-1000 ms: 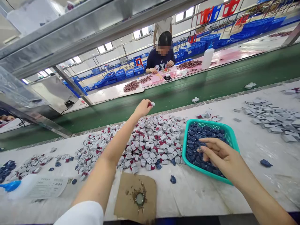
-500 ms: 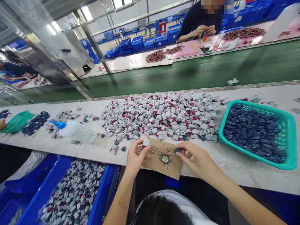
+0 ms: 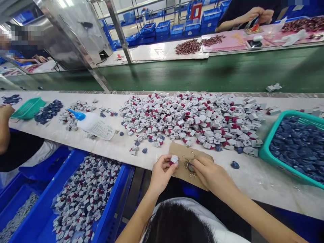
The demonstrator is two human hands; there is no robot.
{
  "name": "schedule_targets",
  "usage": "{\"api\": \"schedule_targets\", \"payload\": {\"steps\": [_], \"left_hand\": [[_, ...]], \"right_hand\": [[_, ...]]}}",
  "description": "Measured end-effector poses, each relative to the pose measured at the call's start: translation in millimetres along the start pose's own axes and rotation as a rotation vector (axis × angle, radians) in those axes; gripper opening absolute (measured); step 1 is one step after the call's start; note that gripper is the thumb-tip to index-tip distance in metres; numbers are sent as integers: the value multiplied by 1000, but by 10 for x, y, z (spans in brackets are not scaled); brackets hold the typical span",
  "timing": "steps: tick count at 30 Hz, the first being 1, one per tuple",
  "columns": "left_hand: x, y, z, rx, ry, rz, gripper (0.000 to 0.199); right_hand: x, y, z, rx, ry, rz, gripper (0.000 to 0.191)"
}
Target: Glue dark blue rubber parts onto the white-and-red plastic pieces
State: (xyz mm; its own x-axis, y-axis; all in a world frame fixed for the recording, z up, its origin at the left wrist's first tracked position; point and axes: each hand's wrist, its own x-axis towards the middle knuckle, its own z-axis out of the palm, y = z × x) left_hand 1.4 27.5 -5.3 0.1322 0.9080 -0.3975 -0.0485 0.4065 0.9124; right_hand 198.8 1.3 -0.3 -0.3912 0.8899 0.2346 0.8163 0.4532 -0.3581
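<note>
My left hand (image 3: 163,172) pinches a small white-and-red plastic piece (image 3: 174,160) above the left edge of a brown cardboard sheet (image 3: 181,152). On the cardboard lies a round, dark-rimmed disc (image 3: 190,166) with small metal bits clustered around it. My right hand (image 3: 211,173) reaches over that disc with its fingertips pressed together. What those fingers hold, if anything, is hidden. A dark blue plastic piece (image 3: 235,164) rests on the table to the right of the cardboard. Behind the cardboard spreads a large heap of white-and-red pieces (image 3: 192,118).
A teal basket (image 3: 265,152) of dark blue pieces stands at right. Leftward lie a bottle with a blue tip (image 3: 98,126) and a smaller teal basket (image 3: 31,108). Blue bins (image 3: 101,206) sit below the table edge. Co-workers sit at left and across the green belt (image 3: 177,76).
My right hand has moved from the cardboard's right side onto the disc. The dark blue piece it held now lies on the table. My left hand keeps its piece. The view has shifted.
</note>
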Motion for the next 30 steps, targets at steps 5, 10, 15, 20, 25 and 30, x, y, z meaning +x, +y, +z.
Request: {"api": "schedule_targets", "payload": {"steps": [5,10,15,20,25,30], "left_hand": [[-2,23,31,23,28,-14,32],[-60,179,99,-65,26,-23,35],[-131,317,209,-258,-72,-39,37],[-172,380,287,-383,-138,-83,39],[-213,423,317,-404,-145,-85,38],[-225,426,281,-329,-151,-48,35]], "right_hand": [[30,-12,-20,21,-17,5,27],[78,62,-93,117,-4,65,25],[145,-2,-367,424,78,248,20],[221,-216,-535,764,193,417,29],[211,-270,-526,810,174,397,32],[178,-203,-557,790,100,351,30]]}}
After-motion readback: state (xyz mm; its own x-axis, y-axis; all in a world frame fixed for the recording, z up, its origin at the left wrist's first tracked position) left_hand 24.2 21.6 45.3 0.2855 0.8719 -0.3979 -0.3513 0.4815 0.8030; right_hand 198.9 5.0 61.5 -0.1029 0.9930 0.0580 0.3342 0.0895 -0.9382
